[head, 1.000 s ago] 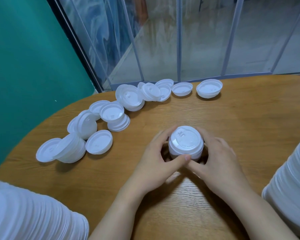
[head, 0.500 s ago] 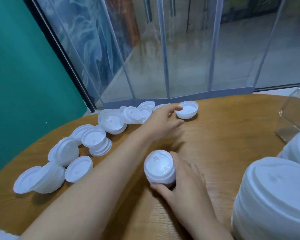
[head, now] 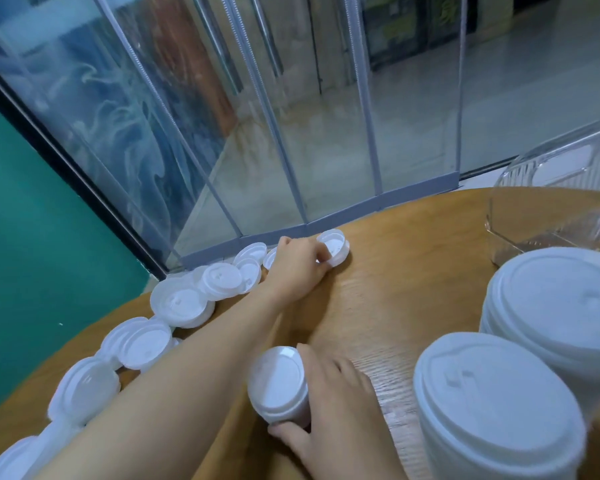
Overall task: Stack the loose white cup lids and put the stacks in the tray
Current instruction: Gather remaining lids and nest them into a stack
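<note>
Left hand: reached to the far edge of the table; half a second ago its fingers were just arriving at the far lid, now they are curled round that lid's near rim and grip it. The lid is white, round, thin moulded plastic, tilted up on its edge.

Right hand: as before, near the body, thumb and fingers wrapped round the right side of the small stack, holding it on the table. Stack: white lids nested one on another, smooth flat top with a raised rim, leaning slightly left.

Change of view: the camera has swung right and nearer, so the tray now shows far right; earlier only its corner showed.

Loose lids: a curved row along the left edge of the table, from far centre to near left; white, glossy, round, some face up, some overlapping or tipped. The left forearm crosses in front of them.

Tall stacks: two, near right, white, ribbed sides of many nested rims, blurred by closeness.

Tray: clear hard plastic, straight walls, rounded corners, standing on the table beyond the tall stacks.

Table: wood-grain, brown, rounded edge.

Backdrop: clear plastic strip curtain beyond the table; green wall at left.
</note>
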The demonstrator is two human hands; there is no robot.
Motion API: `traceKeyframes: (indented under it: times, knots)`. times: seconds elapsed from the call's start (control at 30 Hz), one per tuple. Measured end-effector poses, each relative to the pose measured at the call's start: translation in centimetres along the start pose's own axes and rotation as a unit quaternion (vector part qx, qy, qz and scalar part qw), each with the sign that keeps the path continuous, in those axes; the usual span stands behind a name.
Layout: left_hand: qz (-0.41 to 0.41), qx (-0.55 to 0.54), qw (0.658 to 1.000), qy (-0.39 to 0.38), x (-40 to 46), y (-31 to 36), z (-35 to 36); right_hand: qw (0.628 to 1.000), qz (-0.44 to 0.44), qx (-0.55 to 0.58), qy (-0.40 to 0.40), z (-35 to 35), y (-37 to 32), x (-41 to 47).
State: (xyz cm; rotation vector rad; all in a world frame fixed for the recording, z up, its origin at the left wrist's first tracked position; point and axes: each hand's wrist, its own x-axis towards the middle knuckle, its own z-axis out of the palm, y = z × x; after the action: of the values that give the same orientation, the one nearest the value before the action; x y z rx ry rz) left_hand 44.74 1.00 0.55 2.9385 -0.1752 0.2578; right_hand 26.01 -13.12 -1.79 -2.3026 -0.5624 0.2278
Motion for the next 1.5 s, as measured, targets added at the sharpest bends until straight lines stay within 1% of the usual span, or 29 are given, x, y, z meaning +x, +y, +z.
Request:
traceKeyframes:
  times: [0.07,0.17,0.33,0.43,0.6,0.7,0.77,0.87,0.93,1.07,1.17,1.23,1.3,1.33,1.4,1.43,1.5]
  knots:
    - [-0.020,-0.021,1.000,-0.001,-1.1,-0.3,-0.9,1.000,-0.004,-0.005,0.007,0.3,0.0,0.0]
    - [-0.072,-0.076,0.994,-0.011,-4.0,-1.0,-2.3,1.000,-0.008,-0.001,0.023,0.6,0.2,-0.1]
    - [-0.176,-0.107,0.979,-0.007,-12.3,-3.4,-4.3,0.999,-0.009,0.004,0.043,1.3,0.6,-0.2]
    - [-0.203,-0.119,0.971,0.030,-18.1,-4.0,-5.3,0.998,-0.011,0.006,0.055,1.4,0.7,-0.3]
    - [-0.260,-0.170,0.944,0.111,-25.9,-3.1,-4.2,0.998,-0.006,-0.009,0.063,1.4,0.3,-0.5]
    - [-0.288,-0.216,0.919,0.157,-29.0,-2.7,-3.2,0.998,0.005,0.003,0.064,1.3,0.1,-0.6]
    - [-0.286,-0.235,0.910,0.185,-30.4,-2.5,-3.0,0.998,0.008,0.004,0.056,1.2,0.0,-0.7]
    - [-0.300,-0.246,0.900,0.198,-31.2,-2.3,-3.5,0.999,0.003,0.008,0.049,1.2,-0.1,-0.6]
    - [-0.321,-0.282,0.882,0.199,-31.1,-2.2,-4.2,0.999,0.004,0.008,0.047,1.2,-0.2,-0.6]
    - [-0.353,-0.399,0.823,0.198,-31.2,-1.1,-5.2,0.999,0.003,-0.002,0.037,1.0,-0.3,-0.5]
    - [-0.341,-0.415,0.809,0.240,-31.6,-0.9,-5.3,0.999,-0.001,-0.006,0.039,1.0,-0.3,-0.4]
    - [-0.330,-0.441,0.789,0.272,-31.3,-1.0,-5.6,0.999,-0.004,-0.001,0.040,1.0,-0.3,-0.4]
    - [-0.324,-0.485,0.767,0.267,-30.8,-1.0,-5.5,0.999,-0.010,0.004,0.039,1.1,-0.2,-0.4]
    - [-0.320,-0.497,0.764,0.256,-30.6,-1.1,-5.2,0.999,-0.012,0.005,0.039,1.1,-0.1,-0.4]
    - [-0.310,-0.503,0.771,0.237,-30.5,-1.4,-4.5,0.999,-0.018,0.002,0.042,1.1,0.0,-0.4]
    - [-0.307,-0.497,0.778,0.231,-30.4,-1.5,-4.2,0.999,-0.019,0.001,0.043,1.1,0.0,-0.4]
    - [-0.305,-0.451,0.806,0.232,-30.2,-1.7,-3.6,0.999,-0.018,0.004,0.042,1.1,0.0,-0.4]
